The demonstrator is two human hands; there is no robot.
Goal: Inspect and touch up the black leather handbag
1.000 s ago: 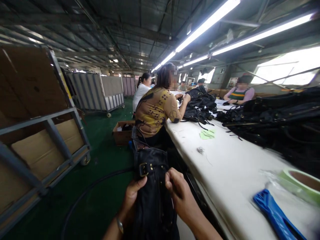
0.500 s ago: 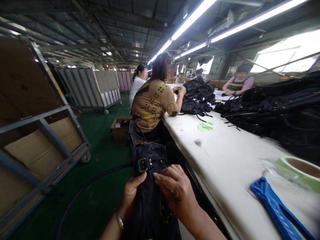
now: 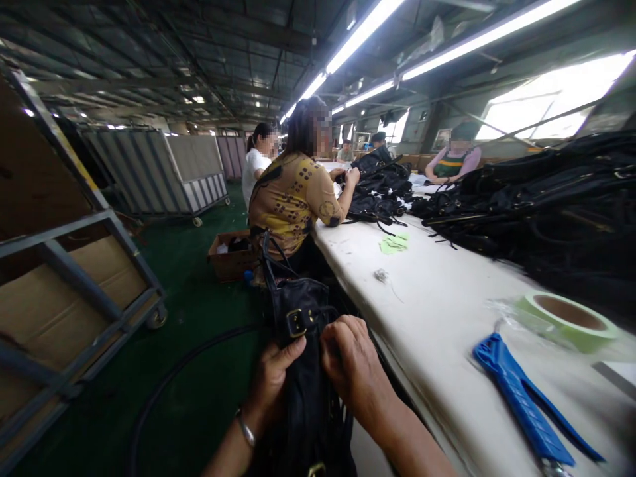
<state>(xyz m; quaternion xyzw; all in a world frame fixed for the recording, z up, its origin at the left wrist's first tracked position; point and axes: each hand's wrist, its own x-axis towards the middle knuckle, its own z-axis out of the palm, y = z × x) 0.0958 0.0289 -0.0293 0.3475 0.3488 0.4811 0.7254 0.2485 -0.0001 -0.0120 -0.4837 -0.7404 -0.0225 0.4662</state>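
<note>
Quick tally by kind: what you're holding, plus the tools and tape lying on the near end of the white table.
Black bag, gripped by left hand and right hand: 1
Blue tool: 1
Green tape roll: 1
Total: 3

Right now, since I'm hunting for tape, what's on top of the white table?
Green tape roll, blue tool, green scraps, heaped black bags. Whatever lies beneath the bags is covered.
</note>
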